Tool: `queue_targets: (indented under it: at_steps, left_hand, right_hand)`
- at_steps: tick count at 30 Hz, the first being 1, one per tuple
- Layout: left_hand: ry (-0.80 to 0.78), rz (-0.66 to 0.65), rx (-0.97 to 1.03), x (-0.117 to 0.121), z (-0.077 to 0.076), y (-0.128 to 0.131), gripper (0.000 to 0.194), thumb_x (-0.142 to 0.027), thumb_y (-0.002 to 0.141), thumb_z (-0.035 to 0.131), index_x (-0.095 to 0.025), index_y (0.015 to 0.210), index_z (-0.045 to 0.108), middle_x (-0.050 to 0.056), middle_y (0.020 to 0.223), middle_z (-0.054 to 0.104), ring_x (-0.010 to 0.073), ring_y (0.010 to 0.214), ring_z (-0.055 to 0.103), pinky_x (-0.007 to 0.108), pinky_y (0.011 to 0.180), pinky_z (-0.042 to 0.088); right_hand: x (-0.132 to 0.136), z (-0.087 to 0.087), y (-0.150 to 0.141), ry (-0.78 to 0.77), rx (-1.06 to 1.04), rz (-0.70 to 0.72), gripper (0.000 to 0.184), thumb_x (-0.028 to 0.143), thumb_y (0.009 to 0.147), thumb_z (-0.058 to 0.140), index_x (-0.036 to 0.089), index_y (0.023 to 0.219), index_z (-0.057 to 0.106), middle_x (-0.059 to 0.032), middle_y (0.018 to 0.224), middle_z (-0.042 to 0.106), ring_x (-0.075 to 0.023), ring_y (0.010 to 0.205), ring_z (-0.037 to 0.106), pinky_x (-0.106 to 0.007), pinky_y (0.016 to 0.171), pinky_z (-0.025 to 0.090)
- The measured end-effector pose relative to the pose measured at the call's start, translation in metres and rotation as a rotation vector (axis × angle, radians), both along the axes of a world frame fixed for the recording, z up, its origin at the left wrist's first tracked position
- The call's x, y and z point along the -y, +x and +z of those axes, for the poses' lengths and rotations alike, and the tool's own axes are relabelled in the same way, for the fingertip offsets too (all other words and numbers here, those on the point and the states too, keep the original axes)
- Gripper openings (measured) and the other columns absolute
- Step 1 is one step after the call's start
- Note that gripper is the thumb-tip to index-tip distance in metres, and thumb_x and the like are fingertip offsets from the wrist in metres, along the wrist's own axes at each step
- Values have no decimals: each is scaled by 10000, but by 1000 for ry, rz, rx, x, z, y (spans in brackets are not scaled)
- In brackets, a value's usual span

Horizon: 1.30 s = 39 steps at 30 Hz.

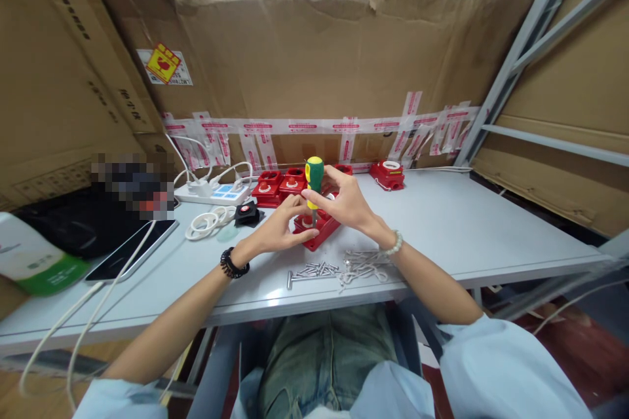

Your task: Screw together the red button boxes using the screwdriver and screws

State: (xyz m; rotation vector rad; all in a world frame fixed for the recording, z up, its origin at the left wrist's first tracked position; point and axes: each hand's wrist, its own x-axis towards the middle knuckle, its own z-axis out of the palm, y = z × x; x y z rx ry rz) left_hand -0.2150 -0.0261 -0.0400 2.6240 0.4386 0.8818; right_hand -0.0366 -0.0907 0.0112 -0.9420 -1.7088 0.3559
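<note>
Big cardboard sheet (319,59) stands behind the grey-white table (442,229), pink-printed tape along its lower part. Tablet (132,250) lies at the person's left, white cables over it. Right hand (348,203), pale bead bracelet at the wrist: fingers closed round the green-yellow handle of the screwdriver (314,182). Left hand (282,226), dark bracelet: thumb and forefinger apart, by the shaft and over the red housing (322,234); can't tell if they clamp it. White power strip (216,192) with plugs sits near the back, left side. The worked red housing is on the table between the hands, under the upright screwdriver; its top is partly hidden. More red units (280,187) line up behind; another red unit (388,175) sits apart, right. Coiled white cable (204,224) lies beside a small black part (247,213). Smallest: loose silver screws (317,270) near the front edge, next to a metal pile with white cord (366,266).
</note>
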Motion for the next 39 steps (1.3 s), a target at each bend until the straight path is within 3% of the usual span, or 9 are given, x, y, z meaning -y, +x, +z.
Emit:
queue_targets:
  at_steps: [4,11,18,22,25,31,35,39]
  left_hand:
    - [68,-8,-118,2,5,-6,132,-319,879,632,-213,927,695,73,1079,540,256,1075,491,425,992,421]
    - [50,-5,-133,2,5,-5,156,-330,923,586,-195,899,658,65,1033,531,233,1028,498,413,960,436]
    - [0,-31,-14,4,12,-5,167,-342,930,581,-186,892,629,45,953,597,185,922,535,345,878,462]
    - [-93,5,76,16,23,-8,100,-261,884,607,-165,862,623,21,840,671,135,750,575,264,726,479]
    - [-153,-46,-40,30,25,-12,54,-201,831,629,-161,829,665,5,770,697,120,689,591,231,673,471]
    - [-118,-157,-368,48,10,-8,179,-97,775,617,-174,880,738,18,827,742,144,770,650,247,775,484]
    - [-88,-145,-415,51,5,-3,205,-89,774,623,-176,913,746,30,849,738,158,798,656,256,780,487]
    - [-36,-146,-313,49,11,-9,145,-157,841,600,-183,907,726,30,846,717,154,790,645,272,789,488]
  right_hand:
    - [-2,-2,1,25,18,-9,289,427,809,685,173,924,610,-34,835,698,-151,704,627,-318,663,526]
    - [-2,-1,0,23,-9,16,300,406,816,673,168,984,602,-31,820,696,-155,707,639,-320,654,530]
    - [1,6,3,87,-120,38,363,411,794,705,186,1052,584,-40,894,699,-178,809,672,-357,747,578]
    - [2,14,11,150,-270,-3,416,448,782,720,194,1077,574,-35,924,685,-168,817,677,-349,761,590]
    - [0,17,16,197,-356,-25,380,453,790,709,198,1039,578,-31,899,671,-166,806,675,-352,757,591]
    - [-1,13,17,130,-319,-48,426,480,722,757,203,995,582,-20,867,685,-159,756,662,-340,702,591]
    - [0,11,15,113,-291,-50,437,504,720,752,202,987,582,-6,811,679,-153,714,657,-315,636,577]
    - [0,9,15,113,-255,-69,433,497,731,742,197,1000,582,-12,817,683,-162,733,668,-314,643,576]
